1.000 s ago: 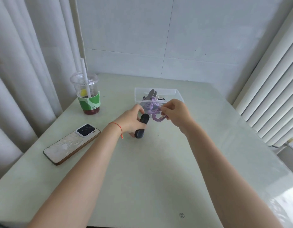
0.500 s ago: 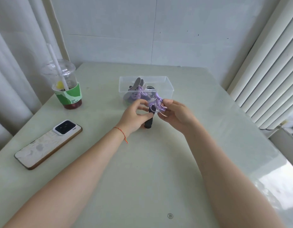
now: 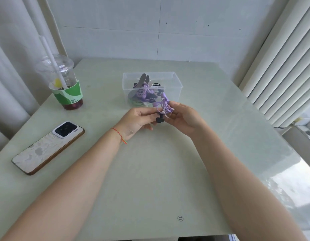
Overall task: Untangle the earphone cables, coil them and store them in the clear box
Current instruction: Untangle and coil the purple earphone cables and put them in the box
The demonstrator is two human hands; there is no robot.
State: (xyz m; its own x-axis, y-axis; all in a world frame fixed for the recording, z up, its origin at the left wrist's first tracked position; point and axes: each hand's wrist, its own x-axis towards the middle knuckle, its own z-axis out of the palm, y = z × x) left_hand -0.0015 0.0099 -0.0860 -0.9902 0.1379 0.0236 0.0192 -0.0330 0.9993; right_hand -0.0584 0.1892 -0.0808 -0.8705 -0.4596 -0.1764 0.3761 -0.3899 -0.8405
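A small coil of purple earphone cable [image 3: 163, 106] is held just above the table in front of the clear box [image 3: 176, 84]. My right hand [image 3: 183, 117] pinches the coil from the right. My left hand [image 3: 136, 120] pinches it from the left, where a black strap [image 3: 159, 119] hangs under the coil. Inside the clear box lie another purple earphone bundle [image 3: 143, 92], black cable and grey straps that stick up over the rim.
A plastic drink cup [image 3: 65, 84] with a straw and green sleeve stands at the left back. A phone [image 3: 48, 147] lies face down near the left edge. White blinds [image 3: 281, 66] run along the right side, curtains on the left.
The black strap, earlier gripped upright in my left hand, now hangs short beneath the coil. Both hands have closed in on the coil, still in front of the box.
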